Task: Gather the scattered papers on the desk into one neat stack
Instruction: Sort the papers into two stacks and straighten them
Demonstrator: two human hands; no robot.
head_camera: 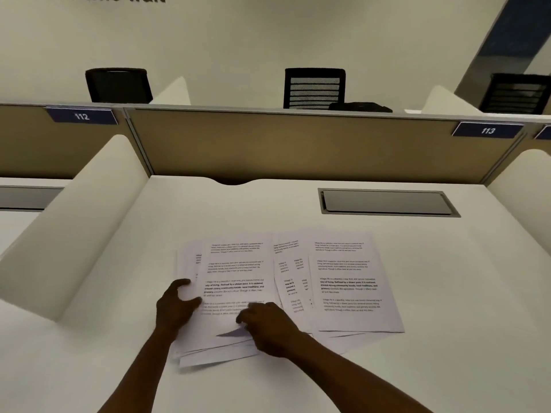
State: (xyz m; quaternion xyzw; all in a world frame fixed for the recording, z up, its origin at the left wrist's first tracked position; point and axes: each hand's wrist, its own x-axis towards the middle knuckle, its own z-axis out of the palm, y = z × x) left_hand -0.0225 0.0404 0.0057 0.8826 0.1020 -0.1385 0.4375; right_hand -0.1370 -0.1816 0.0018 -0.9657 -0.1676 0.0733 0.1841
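Several printed white papers lie fanned across the white desk point(417, 368). A loose left pile point(232, 272) has offset edges, and a right pile point(348, 281) overlaps it. My left hand point(176, 305) grips the left edge of the left pile, thumb on top. My right hand point(268, 326) pinches the lower part of the top sheet there, lifting a small fold of paper. Both forearms reach in from the bottom.
A grey cable hatch point(387, 202) is set into the desk at the back right. White curved dividers point(89, 222) flank the desk and a tan partition point(298, 144) closes the back. Black chairs point(314, 87) stand beyond it.
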